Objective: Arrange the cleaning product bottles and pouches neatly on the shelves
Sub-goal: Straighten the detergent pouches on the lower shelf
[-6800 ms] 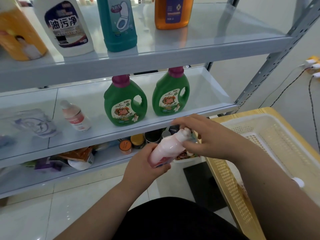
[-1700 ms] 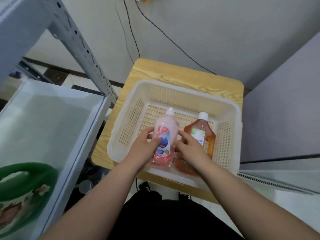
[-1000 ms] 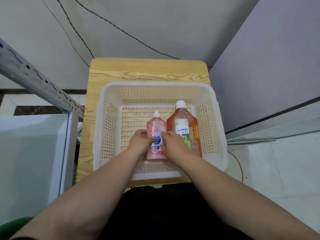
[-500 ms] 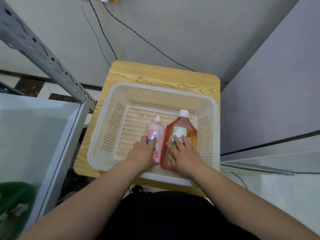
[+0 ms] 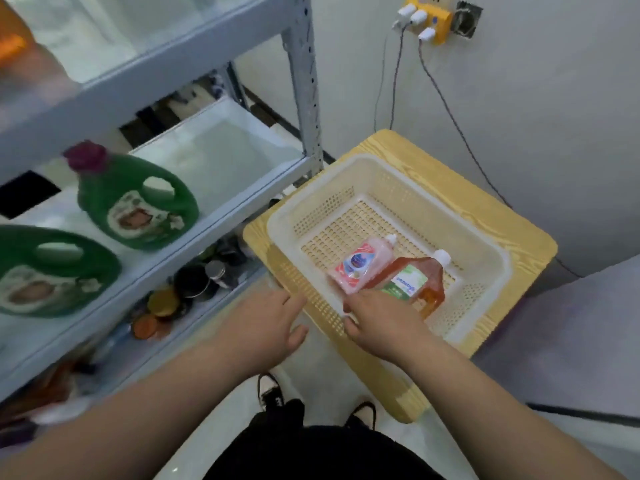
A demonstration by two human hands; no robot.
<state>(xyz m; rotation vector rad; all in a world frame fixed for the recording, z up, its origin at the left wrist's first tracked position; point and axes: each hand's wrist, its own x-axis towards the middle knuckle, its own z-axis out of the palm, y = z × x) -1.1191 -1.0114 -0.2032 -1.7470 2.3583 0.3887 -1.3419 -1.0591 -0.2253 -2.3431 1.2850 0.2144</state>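
The task is part-way along, as far as this view shows. Two green detergent jugs (image 5: 138,202) (image 5: 45,271) with magenta caps already stand upright on the middle shelf (image 5: 242,157) of the metal rack, left of the white perforated basket (image 5: 381,174). The stretch of that shelf nearest the basket is bare. Two bottles are still waiting, both lying on their sides inside the basket with caps pointing to its far side: one pink bottle (image 5: 360,265) and one amber bottle (image 5: 415,282) with a green label. They lie touching, the pink one to the left and partly over the amber one's shoulder. No pouch shows in or near the basket.

The left hand (image 5: 266,327) hangs just outside the basket's near-left corner, with its fingers spread loosely and holding nothing. The right hand (image 5: 381,323) sits over the basket's near rim, right at the bases of both bottles. Its thumb and forefinger are apart, but the other fingers are hidden under the hand, so I cannot tell whether it grips the rim, touches a bottle or holds nothing.

The count is two jugs shelved and two bottles left to place. A blurred orange bottle (image 5: 14,46) sits on the shelf above, far left of the basket. Several small jars (image 5: 194,282) crowd the shelf below. The basket rests on one wooden stool top (image 5: 502,220), and one yellow power strip (image 5: 429,15) hangs on the wall beyond it.
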